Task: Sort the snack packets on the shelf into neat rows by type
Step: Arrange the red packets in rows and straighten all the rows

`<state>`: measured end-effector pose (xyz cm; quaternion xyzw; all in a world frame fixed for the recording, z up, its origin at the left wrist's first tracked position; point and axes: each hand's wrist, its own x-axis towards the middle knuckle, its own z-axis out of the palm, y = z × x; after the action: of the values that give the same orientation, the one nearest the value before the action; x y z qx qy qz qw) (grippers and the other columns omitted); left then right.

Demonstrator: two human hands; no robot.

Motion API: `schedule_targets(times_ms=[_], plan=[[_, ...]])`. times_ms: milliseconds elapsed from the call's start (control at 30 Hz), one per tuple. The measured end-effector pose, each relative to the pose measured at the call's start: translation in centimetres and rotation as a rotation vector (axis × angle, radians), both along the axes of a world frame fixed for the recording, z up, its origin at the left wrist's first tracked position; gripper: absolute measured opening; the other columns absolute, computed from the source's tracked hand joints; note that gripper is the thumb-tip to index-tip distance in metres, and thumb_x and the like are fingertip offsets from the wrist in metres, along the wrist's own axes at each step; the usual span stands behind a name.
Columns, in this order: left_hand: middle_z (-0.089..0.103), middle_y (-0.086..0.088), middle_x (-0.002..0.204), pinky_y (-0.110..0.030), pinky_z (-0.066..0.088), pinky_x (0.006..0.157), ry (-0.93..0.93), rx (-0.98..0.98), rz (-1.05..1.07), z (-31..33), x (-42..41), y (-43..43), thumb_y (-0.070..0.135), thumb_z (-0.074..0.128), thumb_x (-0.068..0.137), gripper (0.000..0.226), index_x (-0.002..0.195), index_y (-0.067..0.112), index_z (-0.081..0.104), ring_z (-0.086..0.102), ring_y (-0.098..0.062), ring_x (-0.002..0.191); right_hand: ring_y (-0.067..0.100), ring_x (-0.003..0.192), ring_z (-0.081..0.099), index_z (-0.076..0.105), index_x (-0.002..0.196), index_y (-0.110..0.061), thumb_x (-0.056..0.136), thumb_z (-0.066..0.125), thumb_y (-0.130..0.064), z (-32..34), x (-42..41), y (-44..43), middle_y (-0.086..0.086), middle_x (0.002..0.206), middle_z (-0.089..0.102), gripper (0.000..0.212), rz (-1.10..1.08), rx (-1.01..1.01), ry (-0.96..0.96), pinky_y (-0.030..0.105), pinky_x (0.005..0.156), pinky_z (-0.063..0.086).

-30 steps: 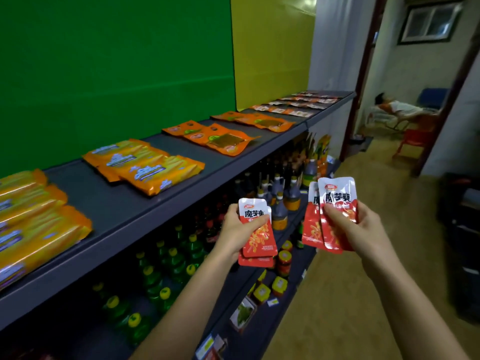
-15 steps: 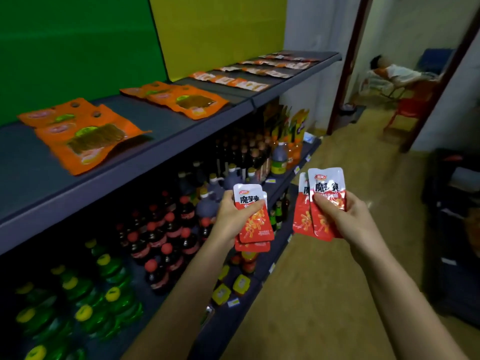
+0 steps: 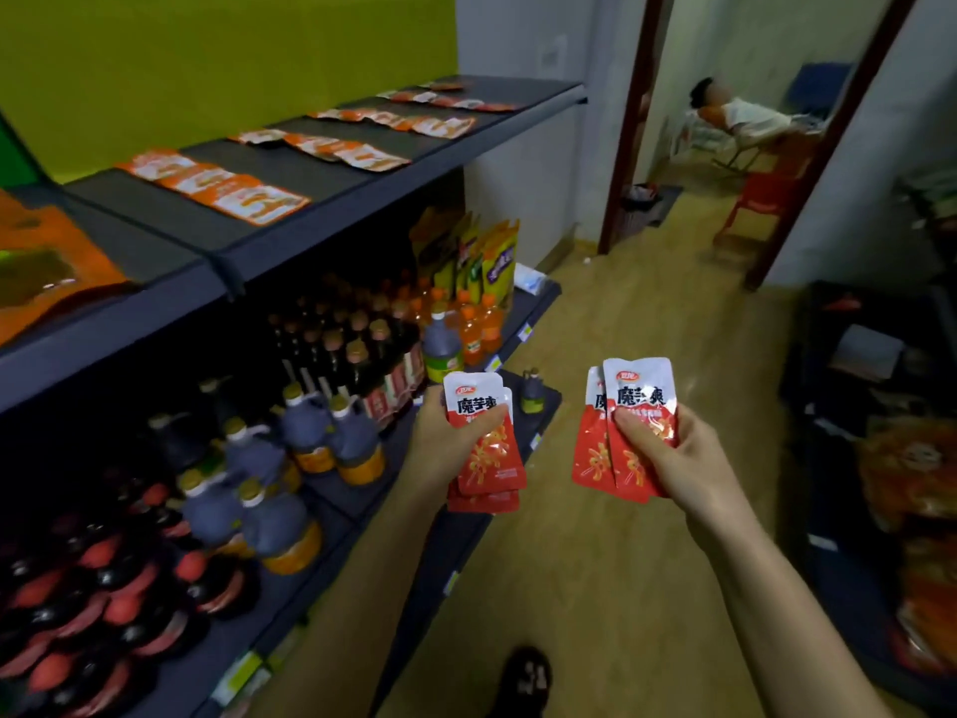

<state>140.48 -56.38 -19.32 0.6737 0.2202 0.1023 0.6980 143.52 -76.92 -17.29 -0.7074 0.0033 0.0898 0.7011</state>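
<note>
My left hand (image 3: 440, 443) squeezes some red packets (image 3: 484, 437), my right hand (image 3: 668, 458) squeezes more (image 3: 616, 432), ready for their row on the shelf (image 3: 331, 220)

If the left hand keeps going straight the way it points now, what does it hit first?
Probably the small dark bottle near the lower shelf's edge, just beyond the left hand and its red packets. Depth is unclear; it might pass above.
</note>
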Motion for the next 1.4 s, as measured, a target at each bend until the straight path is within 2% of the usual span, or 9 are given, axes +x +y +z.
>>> schedule_targets(times_ms=[133, 433, 600, 767, 867, 1033, 1200, 1300, 1400], plan=[[0.066, -0.006, 0.101, -0.027, 0.052, 0.063, 0.004, -0.007, -0.004, -1.3, 7.2, -1.7, 0.012, 0.073, 0.078, 0.035, 0.107, 0.016, 0.054, 0.065, -0.021, 0.086, -0.001, 0.054, 0.065, 0.06, 0.105, -0.005, 0.085, 0.064, -0.016, -1.1, 7.3, -2.0, 0.002, 0.082, 0.069, 0.023, -0.022, -0.013, 0.021, 0.013, 0.052, 0.053], [0.065, 0.0, 0.093, -0.03, 0.054, 0.075, -0.079, 0.058, 0.023, 0.6, 27.1, -2.8, 0.01, 0.068, 0.081, 0.029, 0.106, 0.018, 0.057, 0.063, -0.019, 0.088, 0.003, 0.052, 0.066, 0.063, 0.102, -0.008, 0.085, 0.065, -0.016, 2.2, 27.5, -2.3, -0.007, 0.062, 0.072, 0.019, 0.102, -0.014, 0.004, 0.014, 0.045, 0.049], [0.066, 0.007, 0.088, -0.01, 0.051, 0.057, -0.101, 0.08, 0.031, 1.7, 35.6, -4.0, 0.013, 0.067, 0.082, 0.025, 0.104, 0.021, 0.058, 0.064, -0.009, 0.079, 0.006, 0.055, 0.068, 0.066, 0.095, -0.01, 0.082, 0.068, -0.017, 2.7, 36.3, -1.5, -0.003, 0.067, 0.074, 0.015, 0.2, -0.001, 0.018, 0.016, 0.047, 0.05], [0.069, -0.003, 0.107, -0.034, 0.056, 0.082, -0.088, 0.079, 0.088, 1.9, 42.1, -4.9, 0.022, 0.067, 0.082, 0.032, 0.113, 0.021, 0.058, 0.066, -0.016, 0.095, 0.006, 0.061, 0.07, 0.069, 0.092, -0.016, 0.081, 0.068, -0.021, 2.4, 45.2, -0.3, -0.004, 0.073, 0.075, 0.012, 0.335, -0.009, -0.005, 0.017, 0.048, 0.051], [0.07, -0.005, 0.107, -0.029, 0.057, 0.074, -0.108, -0.034, 0.177, 2.2, 45.7, -6.0, 0.021, 0.062, 0.087, 0.032, 0.118, 0.016, 0.056, 0.068, -0.017, 0.092, 0.01, 0.072, 0.071, 0.069, 0.099, -0.014, 0.081, 0.068, -0.024, 2.2, 50.5, 0.6, -0.001, 0.086, 0.075, 0.02, 0.437, -0.093, -0.064, 0.022, 0.058, 0.055], [0.074, -0.002, 0.094, -0.027, 0.057, 0.065, -0.167, -0.217, 0.314, 4.4, 50.9, -8.1, 0.022, 0.06, 0.088, 0.024, 0.112, 0.02, 0.059, 0.071, -0.016, 0.081, 0.005, 0.079, 0.07, 0.065, 0.105, -0.017, 0.079, 0.07, -0.028, 3.7, 58.6, 1.4, -0.004, 0.093, 0.072, 0.028, 0.618, -0.157, -0.209, 0.017, 0.063, 0.055], [0.073, -0.002, 0.092, -0.026, 0.058, 0.063, -0.242, -0.134, 0.477, 7.8, 54.6, -8.1, 0.008, 0.072, 0.076, 0.037, 0.108, 0.018, 0.058, 0.071, -0.014, 0.077, 0.008, 0.078, 0.071, 0.064, 0.099, -0.025, 0.08, 0.068, -0.035, 6.9, 64.2, 3.5, -0.002, 0.09, 0.072, 0.022, 0.804, -0.179, -0.325, 0.026, 0.069, 0.058], [0.072, -0.004, 0.093, -0.024, 0.057, 0.062, -0.274, -0.044, 0.578, 10.3, 55.8, -6.9, 0.008, 0.071, 0.076, 0.034, 0.107, 0.016, 0.059, 0.07, -0.012, 0.075, 0.001, 0.071, 0.069, 0.062, 0.091, -0.029, 0.081, 0.068, -0.034, 9.6, 66.3, 5.7, -0.006, 0.085, 0.071, 0.013, 0.904, -0.109, -0.351, 0.014, 0.058, 0.054], [0.073, -0.002, 0.093, -0.024, 0.058, 0.061, -0.3, 0.033, 0.664, 12.6, 56.6, -5.0, 0.011, 0.071, 0.077, 0.033, 0.107, 0.016, 0.059, 0.071, -0.012, 0.074, 0.005, 0.08, 0.069, 0.059, 0.093, -0.031, 0.084, 0.063, -0.038, 11.9, 68.3, 8.7, -0.006, 0.091, 0.071, 0.012, 0.971, -0.09, -0.43, 0.022, 0.069, 0.057]])
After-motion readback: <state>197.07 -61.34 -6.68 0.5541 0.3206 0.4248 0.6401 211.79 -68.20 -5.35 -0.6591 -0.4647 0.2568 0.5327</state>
